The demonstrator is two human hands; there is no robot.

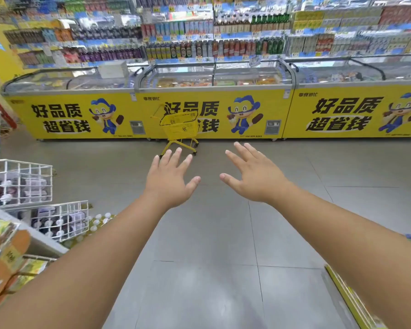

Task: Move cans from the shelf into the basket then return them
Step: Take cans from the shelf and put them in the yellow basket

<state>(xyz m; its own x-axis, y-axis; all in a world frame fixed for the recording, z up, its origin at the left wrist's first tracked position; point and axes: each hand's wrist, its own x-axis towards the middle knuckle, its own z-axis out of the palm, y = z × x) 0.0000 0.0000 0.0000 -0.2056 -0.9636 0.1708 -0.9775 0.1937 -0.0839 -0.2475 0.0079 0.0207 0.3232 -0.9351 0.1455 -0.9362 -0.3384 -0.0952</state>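
Observation:
A small yellow basket [179,124] on a wheeled frame stands on the floor against the middle chest freezer. Rows of cans and bottles [214,48] fill the wall shelves above and behind the freezers. My left hand [170,180] and my right hand [254,176] are stretched out in front of me over the grey floor, palms down, fingers spread, holding nothing. Both hands are well short of the basket, with the left fingertips overlapping its wheels in the picture.
A row of yellow chest freezers [81,115] with glass lids runs across the aisle. White wire bins [19,181] of packaged goods and cartons [3,255] stand at my left. A yellow shelf edge [349,298] shows at lower right. Grey tiled floor [211,269] lies between.

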